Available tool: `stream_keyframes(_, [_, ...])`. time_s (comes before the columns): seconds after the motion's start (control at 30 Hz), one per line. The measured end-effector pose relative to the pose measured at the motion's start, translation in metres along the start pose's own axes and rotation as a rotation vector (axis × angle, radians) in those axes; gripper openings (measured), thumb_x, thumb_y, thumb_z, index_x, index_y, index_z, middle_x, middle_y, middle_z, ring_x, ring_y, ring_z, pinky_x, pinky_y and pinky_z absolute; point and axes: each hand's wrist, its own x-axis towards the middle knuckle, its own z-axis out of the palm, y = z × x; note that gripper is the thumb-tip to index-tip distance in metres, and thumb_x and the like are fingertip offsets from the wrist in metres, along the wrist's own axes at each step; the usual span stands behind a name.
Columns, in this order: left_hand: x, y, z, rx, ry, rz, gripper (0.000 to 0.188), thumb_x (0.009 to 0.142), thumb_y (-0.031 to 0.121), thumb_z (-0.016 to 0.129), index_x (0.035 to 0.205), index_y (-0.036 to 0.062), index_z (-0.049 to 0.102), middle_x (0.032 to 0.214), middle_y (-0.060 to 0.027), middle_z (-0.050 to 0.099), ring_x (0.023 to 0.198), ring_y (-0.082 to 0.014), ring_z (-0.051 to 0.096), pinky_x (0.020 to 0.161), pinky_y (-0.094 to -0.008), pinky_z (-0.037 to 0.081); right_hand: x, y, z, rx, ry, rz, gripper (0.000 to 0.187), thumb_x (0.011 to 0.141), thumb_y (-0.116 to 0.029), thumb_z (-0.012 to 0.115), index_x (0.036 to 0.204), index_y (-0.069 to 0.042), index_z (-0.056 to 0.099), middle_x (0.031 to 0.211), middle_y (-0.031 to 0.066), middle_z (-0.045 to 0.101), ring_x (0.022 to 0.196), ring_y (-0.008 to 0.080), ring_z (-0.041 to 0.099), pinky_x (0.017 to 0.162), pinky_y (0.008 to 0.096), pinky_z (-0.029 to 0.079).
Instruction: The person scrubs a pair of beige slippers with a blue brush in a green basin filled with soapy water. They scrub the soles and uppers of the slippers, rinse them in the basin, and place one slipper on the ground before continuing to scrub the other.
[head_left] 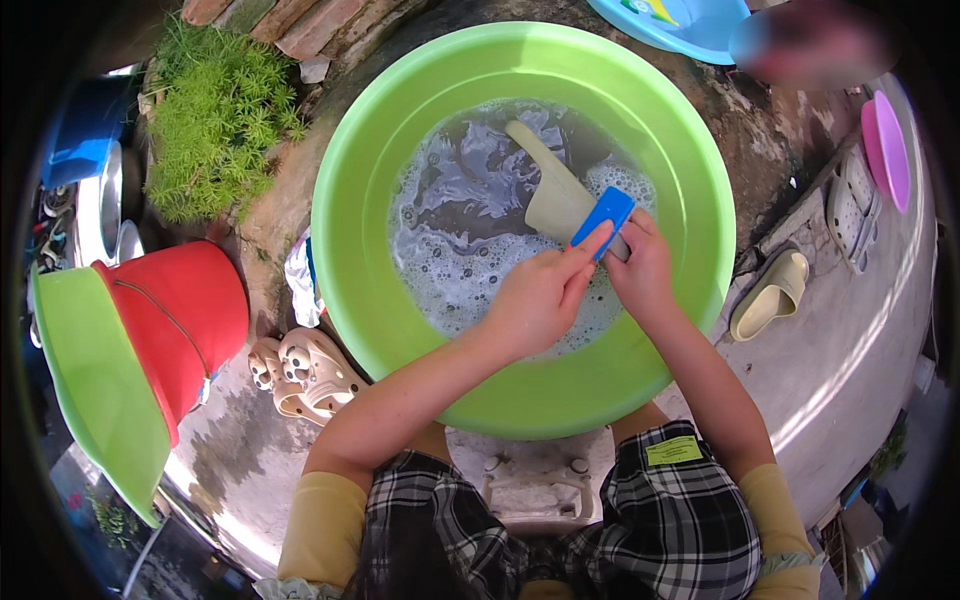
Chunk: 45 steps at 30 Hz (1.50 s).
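Note:
A beige slide slipper is tilted over soapy water in a big light-green basin. My right hand is closed around the slipper's lower right end. Against that end lies a blue brush, with my left hand closed on it and the index finger laid along it. The brush's underside is hidden. White foam and grey water surround the slipper, and its other end points up toward the far side of the basin.
Left of the basin lie a red bucket with a green basin and beige clogs. Another beige slipper, a grey clog and a pink basin are at right. A blue basin stands beyond, green plants far left.

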Motion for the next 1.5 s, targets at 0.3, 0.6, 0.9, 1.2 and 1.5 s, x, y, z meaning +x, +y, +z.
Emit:
stream_keyframes(0.3, [-0.003,-0.004,0.009,0.179,0.039,0.17,0.04,0.097,0.02,0.05,0.136,0.0136,0.054,0.074,-0.0203,0.064,0.064,-0.0391,0.062,0.058,-0.0476,0.049,-0.001,0.006,-0.001,0.027,-0.015,-0.008,0.036,0.074,0.002,0.069,0.109,-0.001,0.068,0.096,0.0107,0.059,0.085,0.0273,0.062,0.073,0.034,0.05])
stream_keyframes(0.6, [0.006,-0.009,-0.005,0.305,-0.101,0.047,0.044,0.096,0.014,0.054,0.139,0.0198,0.052,0.08,-0.0217,0.063,0.072,-0.0384,0.061,0.066,-0.044,0.049,0.0,0.015,-0.001,0.041,-0.04,0.004,0.033,0.072,0.001,0.07,0.105,-0.002,0.069,0.096,0.0116,0.059,0.084,0.0295,0.062,0.073,0.0356,0.05])
stream_keyframes(0.9, [0.016,-0.017,-0.013,0.261,0.003,-0.016,0.043,0.095,0.012,0.055,0.137,0.0169,0.053,0.085,-0.0256,0.064,0.076,-0.0411,0.063,0.067,-0.0449,0.05,-0.001,0.013,-0.001,-0.009,-0.033,-0.001,0.032,0.075,0.001,0.068,0.107,0.0,0.068,0.095,0.0135,0.06,0.083,0.0328,0.062,0.073,0.0376,0.05])
stream_keyframes(1.2, [0.06,-0.05,-0.047,0.461,0.157,-0.116,0.038,0.095,0.016,0.052,0.133,0.011,0.056,0.075,-0.0232,0.066,0.066,-0.0412,0.063,0.061,-0.051,0.051,0.005,0.015,-0.001,0.051,-0.028,0.034,0.033,0.075,-0.001,0.068,0.107,0.0,0.068,0.095,0.0143,0.06,0.083,0.0332,0.062,0.074,0.0374,0.05])
stream_keyframes(1.5, [0.073,-0.056,-0.054,0.556,0.213,-0.198,0.036,0.095,0.02,0.052,0.13,0.0136,0.059,0.077,-0.0229,0.066,0.068,-0.042,0.064,0.063,-0.0509,0.052,0.004,0.011,-0.004,0.001,-0.087,0.064,0.035,0.075,-0.002,0.068,0.11,-0.003,0.068,0.097,0.0127,0.06,0.086,0.0332,0.063,0.076,0.0384,0.05])
